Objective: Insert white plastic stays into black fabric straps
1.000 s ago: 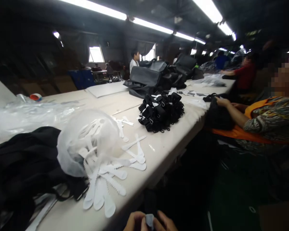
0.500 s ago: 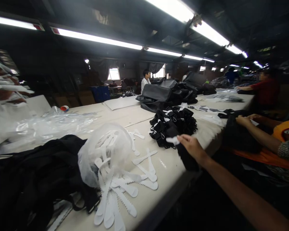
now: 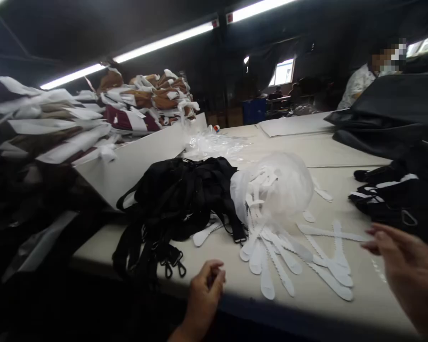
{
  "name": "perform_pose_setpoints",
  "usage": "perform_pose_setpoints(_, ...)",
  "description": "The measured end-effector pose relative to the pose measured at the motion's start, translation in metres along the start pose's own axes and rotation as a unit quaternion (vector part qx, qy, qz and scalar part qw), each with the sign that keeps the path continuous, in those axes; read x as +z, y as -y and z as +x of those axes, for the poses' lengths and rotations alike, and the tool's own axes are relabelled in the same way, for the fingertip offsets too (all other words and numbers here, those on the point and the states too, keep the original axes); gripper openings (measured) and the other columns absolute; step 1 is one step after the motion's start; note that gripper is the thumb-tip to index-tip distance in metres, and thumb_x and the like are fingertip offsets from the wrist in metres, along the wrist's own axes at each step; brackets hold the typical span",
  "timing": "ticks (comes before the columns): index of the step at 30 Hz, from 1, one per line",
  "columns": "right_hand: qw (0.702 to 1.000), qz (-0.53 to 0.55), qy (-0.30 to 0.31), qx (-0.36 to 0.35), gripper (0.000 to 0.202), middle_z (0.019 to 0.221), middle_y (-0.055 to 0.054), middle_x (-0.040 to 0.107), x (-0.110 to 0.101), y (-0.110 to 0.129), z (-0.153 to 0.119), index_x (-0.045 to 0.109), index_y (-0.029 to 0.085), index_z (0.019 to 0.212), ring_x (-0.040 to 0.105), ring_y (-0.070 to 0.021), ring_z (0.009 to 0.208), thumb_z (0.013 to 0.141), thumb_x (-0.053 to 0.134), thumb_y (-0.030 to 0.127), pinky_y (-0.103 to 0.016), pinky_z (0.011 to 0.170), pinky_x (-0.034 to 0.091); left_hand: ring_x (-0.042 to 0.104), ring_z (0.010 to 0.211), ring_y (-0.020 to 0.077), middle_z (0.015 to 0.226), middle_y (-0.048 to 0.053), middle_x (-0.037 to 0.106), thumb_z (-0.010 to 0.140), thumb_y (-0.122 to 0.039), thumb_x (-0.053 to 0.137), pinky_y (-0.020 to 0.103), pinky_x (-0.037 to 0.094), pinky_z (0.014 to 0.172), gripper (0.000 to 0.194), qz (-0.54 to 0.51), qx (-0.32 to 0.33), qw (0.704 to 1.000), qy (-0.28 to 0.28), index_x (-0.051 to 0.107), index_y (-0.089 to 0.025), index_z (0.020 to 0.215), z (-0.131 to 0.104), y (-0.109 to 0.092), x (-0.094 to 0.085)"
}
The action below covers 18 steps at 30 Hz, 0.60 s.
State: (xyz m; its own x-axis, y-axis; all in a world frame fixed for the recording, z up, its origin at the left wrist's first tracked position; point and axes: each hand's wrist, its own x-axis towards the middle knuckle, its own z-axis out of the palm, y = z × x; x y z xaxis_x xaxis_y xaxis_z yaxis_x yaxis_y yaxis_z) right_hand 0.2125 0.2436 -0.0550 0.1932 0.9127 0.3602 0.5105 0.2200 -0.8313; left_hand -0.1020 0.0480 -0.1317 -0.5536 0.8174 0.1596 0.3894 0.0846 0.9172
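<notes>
My left hand [image 3: 205,292] hovers at the table's front edge, fingers loosely curled, a gap by the thumb and nothing visible in it. Just beyond it lies a heap of black webbing straps [image 3: 189,199] with metal snap hooks [image 3: 174,268]. White serrated paper strips [image 3: 266,275] spill from a clear plastic bag [image 3: 288,185] between my hands. On the right, my right hand [image 3: 408,266] is blurred but looks open and empty, its fingertips near the end of one strip. Behind that hand sits a pile of bundled black straps [image 3: 388,194] with white wraps.
At the left, a white board [image 3: 139,156] stands before a high stack of wrapped brown and maroon goods [image 3: 146,102]. Clear plastic film [image 3: 217,145] lies farther back. Black sheet material [image 3: 381,114] is piled at the back right, with a person [image 3: 360,83] behind it.
The view has swung left. My right hand has let go of the black strap bundle with the white strip that it held. My left hand has come into view.
</notes>
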Motion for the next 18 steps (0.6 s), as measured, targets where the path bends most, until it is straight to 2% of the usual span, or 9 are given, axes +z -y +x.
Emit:
perform_pose_setpoints(1, 0.999, 0.028, 0.009, 0.035, 0.058, 0.101, -0.012, 0.069, 0.011, -0.013, -0.020, 0.059, 0.029, 0.127, 0.067, -0.0371, 0.098, 0.087, 0.044, 0.068, -0.055, 0.093, 0.052, 0.060, 0.059, 0.0135, 0.072, 0.001, 0.063, 0.094, -0.041, 0.054, 0.024, 0.052, 0.055, 0.024, 0.065, 0.064, 0.995, -0.048, 0.060, -0.020, 0.104, 0.022, -0.006, -0.015)
perform_pose_setpoints(3, 0.992, 0.074, 0.030, 0.102, 0.057, 0.093, -0.010, 0.071, 0.027, -0.035, -0.047, 0.065, 0.027, 0.112, 0.069, -0.0348, 0.081, 0.078, 0.053, 0.071, -0.053, 0.081, 0.057, 0.066, 0.082, 0.0181, 0.092, 0.007, 0.065, 0.095, -0.027, 0.052, 0.031, 0.059, 0.074, 0.018, 0.207, 0.216, 0.948, -0.106, 0.057, -0.018, 0.109, 0.070, -0.020, -0.037)
perform_pose_setpoints(5, 0.986, 0.080, 0.065, 0.131, 0.058, 0.091, -0.010, 0.072, 0.036, -0.054, -0.056, 0.067, 0.025, 0.104, 0.069, -0.0321, 0.073, 0.073, 0.054, 0.073, -0.051, 0.077, 0.059, 0.058, 0.118, 0.0239, 0.125, 0.015, 0.056, 0.090, -0.018, 0.056, 0.039, 0.054, 0.098, 0.034, 0.260, 0.279, 0.921, -0.079, 0.051, -0.017, 0.124, 0.118, -0.032, -0.046)
perform_pose_setpoints(6, 0.986, 0.064, 0.079, 0.131, 0.059, 0.088, -0.009, 0.073, 0.038, -0.061, -0.056, 0.067, 0.025, 0.101, 0.070, -0.0318, 0.073, 0.070, 0.054, 0.073, -0.051, 0.080, 0.058, 0.047, 0.133, 0.0260, 0.139, 0.016, 0.048, 0.085, -0.013, 0.060, 0.044, 0.044, 0.110, 0.048, 0.285, 0.299, 0.910, -0.044, 0.048, -0.018, 0.131, 0.140, -0.037, -0.045)
perform_pose_setpoints(8, 0.989, 0.020, 0.094, 0.113, 0.059, 0.081, -0.007, 0.073, 0.040, -0.072, -0.052, 0.069, 0.025, 0.097, 0.071, -0.0323, 0.075, 0.065, 0.055, 0.073, -0.051, 0.085, 0.056, 0.029, 0.146, 0.0277, 0.152, 0.012, 0.039, 0.073, -0.003, 0.066, 0.047, 0.026, 0.122, 0.072, 0.331, 0.327, 0.884, 0.040, 0.045, -0.022, 0.139, 0.178, -0.045, -0.035)
perform_pose_setpoints(10, 0.989, -0.015, 0.104, 0.100, 0.061, 0.074, -0.005, 0.073, 0.041, -0.079, -0.046, 0.071, 0.024, 0.096, 0.071, -0.0314, 0.072, 0.062, 0.056, 0.073, -0.048, 0.083, 0.056, 0.034, 0.144, 0.0289, 0.144, 0.011, 0.050, 0.063, 0.004, 0.069, 0.048, 0.018, 0.124, 0.082, 0.370, 0.336, 0.859, 0.114, 0.049, -0.023, 0.138, 0.207, -0.051, -0.022)
perform_pose_setpoints(13, 0.988, -0.003, 0.110, 0.112, 0.063, 0.071, -0.005, 0.072, 0.040, -0.082, -0.043, 0.071, 0.022, 0.096, 0.069, -0.0255, 0.060, 0.065, 0.055, 0.074, -0.039, 0.067, 0.059, 0.059, 0.117, 0.0293, 0.107, 0.008, 0.070, 0.065, -0.003, 0.072, 0.050, 0.027, 0.119, 0.051, 0.408, 0.311, 0.841, 0.171, 0.067, -0.019, 0.114, 0.235, -0.061, -0.012)
perform_pose_setpoints(15, 0.987, 0.016, 0.110, 0.116, 0.062, 0.070, -0.005, 0.072, 0.040, -0.082, -0.043, 0.071, 0.020, 0.096, 0.067, -0.0228, 0.055, 0.068, 0.056, 0.072, -0.035, 0.061, 0.059, 0.065, 0.100, 0.0267, 0.093, 0.006, 0.072, 0.072, -0.014, 0.072, 0.045, 0.041, 0.107, 0.024, 0.419, 0.282, 0.844, 0.181, 0.071, -0.019, 0.095, 0.248, -0.070, -0.020)
perform_pose_setpoints(18, 0.990, 0.021, 0.100, 0.096, 0.059, 0.067, -0.004, 0.071, 0.040, -0.081, -0.046, 0.071, 0.019, 0.097, 0.067, -0.0222, 0.055, 0.071, 0.057, 0.070, -0.032, 0.059, 0.058, 0.067, 0.089, 0.0217, 0.092, 0.004, 0.073, 0.074, -0.023, 0.072, 0.030, 0.052, 0.086, 0.017, 0.418, 0.239, 0.850, 0.216, 0.072, -0.019, 0.091, 0.258, -0.084, -0.051)
